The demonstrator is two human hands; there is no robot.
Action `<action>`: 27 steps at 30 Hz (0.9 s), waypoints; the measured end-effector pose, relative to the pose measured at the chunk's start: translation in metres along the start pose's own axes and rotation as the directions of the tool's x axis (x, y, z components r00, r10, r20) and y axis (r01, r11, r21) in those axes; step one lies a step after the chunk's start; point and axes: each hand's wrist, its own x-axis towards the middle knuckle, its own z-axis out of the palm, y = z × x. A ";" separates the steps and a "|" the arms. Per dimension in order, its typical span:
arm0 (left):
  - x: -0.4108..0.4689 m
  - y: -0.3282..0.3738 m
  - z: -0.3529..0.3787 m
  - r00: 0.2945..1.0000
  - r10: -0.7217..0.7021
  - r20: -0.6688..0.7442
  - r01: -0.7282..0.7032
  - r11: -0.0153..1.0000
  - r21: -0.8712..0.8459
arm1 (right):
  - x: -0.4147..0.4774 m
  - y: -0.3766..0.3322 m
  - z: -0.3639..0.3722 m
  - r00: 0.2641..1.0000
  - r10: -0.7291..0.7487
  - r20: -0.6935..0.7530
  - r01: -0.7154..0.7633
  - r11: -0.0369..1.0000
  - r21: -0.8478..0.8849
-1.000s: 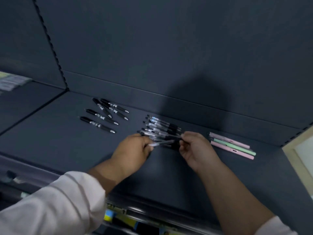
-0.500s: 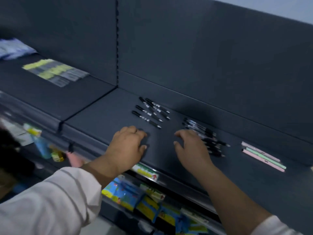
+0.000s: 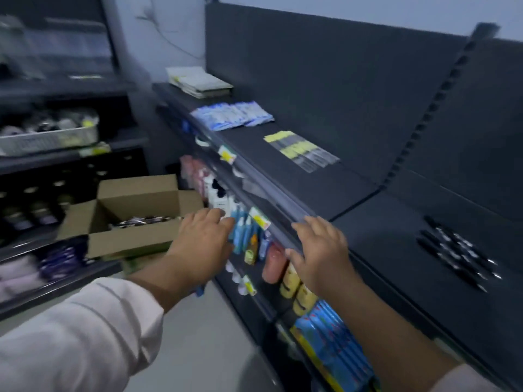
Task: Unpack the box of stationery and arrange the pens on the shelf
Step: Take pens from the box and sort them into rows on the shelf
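An open cardboard box stands at the left on a lower shelf, with several pens lying inside it. My left hand hangs in the air just right of the box, fingers relaxed and holding nothing. My right hand is spread open over the front edge of the dark shelf, also holding nothing. Several black pens lie in a group on that shelf at the far right. The frame is blurred by motion.
On the same shelf further back lie yellow-and-grey packets, blue packets and pale pads. Below its edge hang bottles and blue packs. Another rack with a grey basket stands at the left.
The view has swung left, bringing the box into sight. Both hands let go of the pens, left the shelf top and moved left; the pens stay on the shelf.
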 end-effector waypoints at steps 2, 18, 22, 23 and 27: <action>-0.010 -0.039 0.002 0.996 -0.088 0.018 0.088 0.996 0.006 | 0.019 -0.031 0.011 0.996 -0.069 0.060 0.070 0.997 -0.020; 0.033 -0.244 0.057 0.831 -0.549 0.089 0.549 0.835 0.026 | 0.244 -0.177 0.132 0.841 -0.417 0.345 0.378 0.909 0.176; 0.082 -0.294 0.079 0.767 -0.625 0.144 0.629 0.777 0.026 | 0.324 -0.208 0.167 0.796 -0.459 0.395 0.416 0.888 0.196; 0.093 -0.306 0.085 0.754 -0.638 0.157 0.642 0.766 0.029 | 0.341 -0.215 0.176 0.781 -0.474 0.407 0.430 0.881 0.199; 0.128 -0.349 0.116 0.701 -0.680 0.214 0.696 0.718 0.004 | 0.398 -0.241 0.220 0.724 -0.502 0.473 0.473 0.861 0.190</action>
